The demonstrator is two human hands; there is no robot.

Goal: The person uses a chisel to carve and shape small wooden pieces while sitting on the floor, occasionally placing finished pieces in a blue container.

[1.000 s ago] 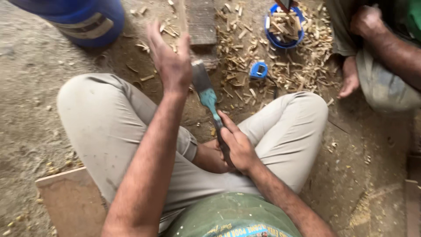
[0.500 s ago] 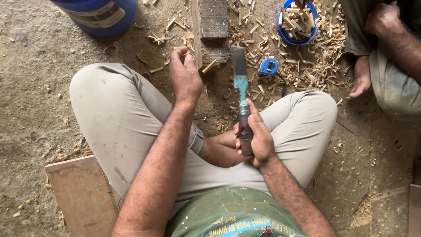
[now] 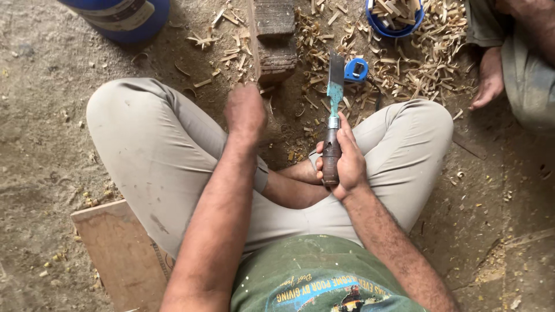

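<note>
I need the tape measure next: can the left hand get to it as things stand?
Probably yes. The left hand looks empty near the wooden block. The blue tape measure lies on the wood shavings, just past the chisel held in the right hand, so the blade partly crosses the way.

The blurred left hand (image 3: 245, 110) hides whatever it touches; blue barrel (image 3: 118, 16) cut off.

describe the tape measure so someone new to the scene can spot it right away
Start at the wood block at top centre, then go right into the wood shavings. The tape measure lies there, just right of the blade of the chisel held by the right hand. It is the only small blue case; the blue bowl is larger and round.
</note>
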